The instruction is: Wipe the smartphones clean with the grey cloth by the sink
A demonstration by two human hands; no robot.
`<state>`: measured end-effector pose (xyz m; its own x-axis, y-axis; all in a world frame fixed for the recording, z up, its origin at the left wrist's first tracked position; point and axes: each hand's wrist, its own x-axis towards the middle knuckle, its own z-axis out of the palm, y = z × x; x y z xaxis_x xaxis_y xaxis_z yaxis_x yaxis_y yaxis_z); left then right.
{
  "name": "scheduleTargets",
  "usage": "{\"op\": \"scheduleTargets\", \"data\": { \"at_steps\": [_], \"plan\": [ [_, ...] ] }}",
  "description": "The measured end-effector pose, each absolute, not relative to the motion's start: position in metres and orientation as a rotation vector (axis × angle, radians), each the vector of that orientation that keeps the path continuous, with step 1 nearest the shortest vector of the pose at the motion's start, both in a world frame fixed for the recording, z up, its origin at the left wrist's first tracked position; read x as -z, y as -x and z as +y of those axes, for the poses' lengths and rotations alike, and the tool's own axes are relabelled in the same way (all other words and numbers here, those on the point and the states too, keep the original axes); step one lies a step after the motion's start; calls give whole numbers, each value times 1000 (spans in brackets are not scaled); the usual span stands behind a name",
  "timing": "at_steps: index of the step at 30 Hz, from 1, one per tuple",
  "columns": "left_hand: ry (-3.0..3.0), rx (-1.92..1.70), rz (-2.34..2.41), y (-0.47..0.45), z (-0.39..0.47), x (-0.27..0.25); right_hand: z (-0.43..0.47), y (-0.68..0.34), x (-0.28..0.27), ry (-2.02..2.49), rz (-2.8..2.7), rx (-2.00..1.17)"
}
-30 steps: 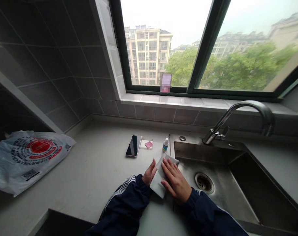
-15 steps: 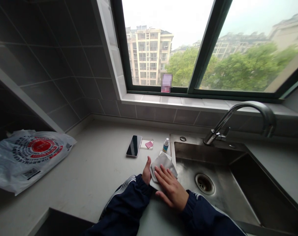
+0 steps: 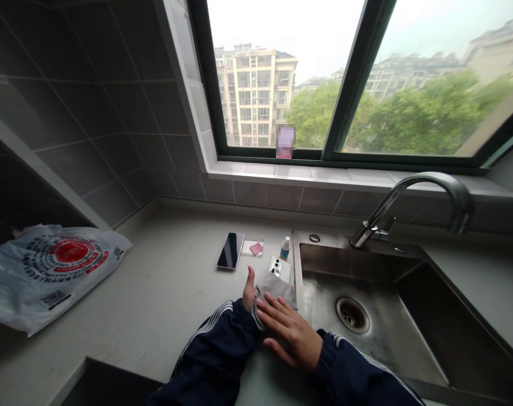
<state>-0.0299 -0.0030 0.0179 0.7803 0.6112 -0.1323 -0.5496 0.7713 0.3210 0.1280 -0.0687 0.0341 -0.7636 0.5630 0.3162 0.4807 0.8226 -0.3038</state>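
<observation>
A grey cloth (image 3: 274,288) lies draped over the back of a white phone (image 3: 281,267), whose camera end sticks out above it. My left hand (image 3: 248,287) supports the phone from the left side, thumb raised, its other fingers hidden beneath. Across the top of the cloth, my right hand (image 3: 293,330) lies flat with its fingers stretched out, pressing on it. Just beyond the phone stands a small white-capped spray bottle (image 3: 285,248). To the left are a dark-screened phone (image 3: 231,251) and a clear phone case (image 3: 247,248) with a pink square (image 3: 256,248) on it.
A steel sink (image 3: 319,276) with a tall curved faucet (image 3: 425,180) is on the right. On the far left of the counter (image 3: 167,293) rests a white plastic bag (image 3: 66,265) with red print. The window (image 3: 282,84) is behind the counter.
My right hand and the cloth have slid down toward me, uncovering the white phone's camera end. My left hand has shifted slightly left and down.
</observation>
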Motion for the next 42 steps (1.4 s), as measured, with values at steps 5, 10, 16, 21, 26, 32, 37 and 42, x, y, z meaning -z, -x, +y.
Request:
{"op": "scheduleTargets", "data": {
  "at_steps": [5,10,16,21,26,32,37,42],
  "plan": [
    [-266,-713,254,26,-3,-19,-63,-130,-25,863,-2596,-194],
    [-267,-813,271,19,-5,-15,-58,-133,-19,977,-2526,-120],
    [-276,-869,251,17,-3,-18,-52,-139,-15,1077,-2436,-37],
    [-312,-819,185,21,-3,-19,-44,-148,-10,1160,-2323,23],
    [-375,-646,152,26,-6,-19,-36,-159,-9,1237,-2210,50],
    [-453,-545,184,29,-8,-19,-34,-162,-8,1266,-2161,39],
    [-500,-509,230,29,-9,-17,-35,-161,-11,1246,-2152,17],
    [-523,-496,229,29,-11,-11,-35,-161,-14,1201,-2132,-31]
  ]
}}
